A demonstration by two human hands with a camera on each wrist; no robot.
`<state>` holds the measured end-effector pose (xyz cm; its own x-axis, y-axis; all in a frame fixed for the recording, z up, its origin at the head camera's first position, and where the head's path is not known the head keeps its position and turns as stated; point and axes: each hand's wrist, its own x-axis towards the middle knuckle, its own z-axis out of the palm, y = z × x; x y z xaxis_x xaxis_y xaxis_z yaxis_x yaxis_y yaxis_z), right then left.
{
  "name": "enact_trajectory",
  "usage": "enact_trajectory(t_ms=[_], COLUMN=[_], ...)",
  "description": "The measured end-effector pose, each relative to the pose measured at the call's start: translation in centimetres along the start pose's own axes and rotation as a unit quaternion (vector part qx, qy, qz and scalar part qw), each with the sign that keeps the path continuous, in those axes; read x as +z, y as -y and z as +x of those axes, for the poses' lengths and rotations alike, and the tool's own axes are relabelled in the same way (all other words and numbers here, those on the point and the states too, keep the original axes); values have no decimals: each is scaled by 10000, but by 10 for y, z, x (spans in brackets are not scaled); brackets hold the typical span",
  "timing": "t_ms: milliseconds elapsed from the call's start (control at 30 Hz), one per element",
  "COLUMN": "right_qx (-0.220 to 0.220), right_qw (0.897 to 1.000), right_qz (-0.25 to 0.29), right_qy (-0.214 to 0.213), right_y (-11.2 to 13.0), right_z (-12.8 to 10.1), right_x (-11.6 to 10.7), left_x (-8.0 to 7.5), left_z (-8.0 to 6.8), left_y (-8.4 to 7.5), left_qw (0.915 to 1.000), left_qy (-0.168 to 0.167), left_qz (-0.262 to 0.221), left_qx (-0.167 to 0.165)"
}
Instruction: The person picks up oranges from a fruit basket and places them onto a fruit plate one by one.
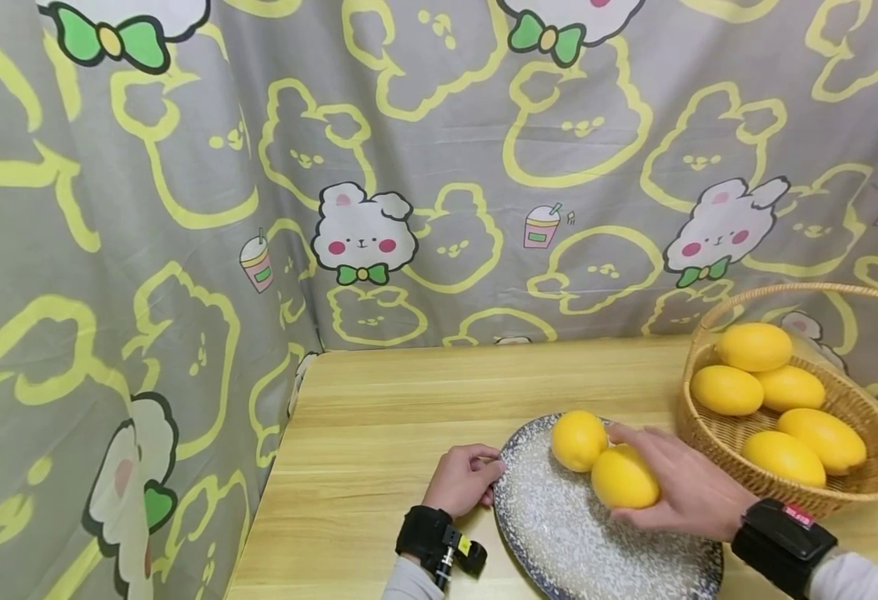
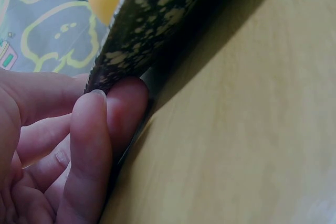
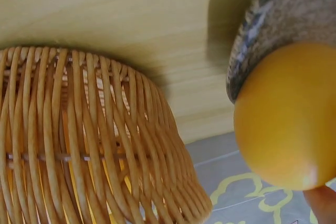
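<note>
A speckled grey oval plate (image 1: 559, 533) with a dark rim lies on the wooden table. My left hand (image 1: 463, 482) pinches its left rim; in the left wrist view, the fingers (image 2: 89, 150) meet at the edge, one reaching beneath it. Over the plate, my right hand (image 1: 682, 483) grips a yellow lemon (image 1: 624, 477), thumb on the near side and fingers on the far side. Another lemon (image 1: 579, 441) sits on the plate near its far edge, right beside the held one. In the right wrist view, the held lemon (image 3: 289, 119) covers part of the plate rim (image 3: 247, 45).
To the right stands a wicker basket (image 1: 709, 433) with a tall arched handle, holding several lemons (image 1: 755, 347). Its woven side (image 3: 94, 129) is close to the right wrist. A grey patterned curtain (image 1: 454, 175) hangs along the back and left edges of the wooden table (image 1: 348, 467).
</note>
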<state>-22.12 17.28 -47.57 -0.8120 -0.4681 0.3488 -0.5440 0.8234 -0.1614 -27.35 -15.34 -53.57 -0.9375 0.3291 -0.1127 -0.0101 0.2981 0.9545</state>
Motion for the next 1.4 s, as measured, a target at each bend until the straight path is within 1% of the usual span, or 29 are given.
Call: enact_trajectory(t_ms=[100, 367, 567, 800, 1100, 1267, 1400], right_qx=[-33, 11, -155, -126, -333, -340, -289], right_qw=[10000, 9999, 9996, 9993, 9973, 9967, 9970], right_qz=[-53, 68, -144, -273, -568, -681, -677], right_qy=[-41, -145, -193, -205, -337, -297, -226], right_y=[0, -2, 1, 0, -2, 1, 1], right_z=[-1, -3, -4, -5, -4, 0, 1], right_x=[4, 11, 13, 16, 18, 16, 16], left_x=[0, 1, 0, -1, 0, -1, -1], left_z=[0, 1, 1, 0, 0, 0, 0], left_y=[0, 0, -1, -2, -2, -3, -3], left_qw=[10000, 10000, 10000, 10000, 10000, 10000, 10000], left_qy=[-10, -41, -29, -52, -28, -54, -32], left_qz=[17, 65, 59, 34, 24, -50, -16], left_qx=[-7, -11, 13, 24, -7, -11, -36])
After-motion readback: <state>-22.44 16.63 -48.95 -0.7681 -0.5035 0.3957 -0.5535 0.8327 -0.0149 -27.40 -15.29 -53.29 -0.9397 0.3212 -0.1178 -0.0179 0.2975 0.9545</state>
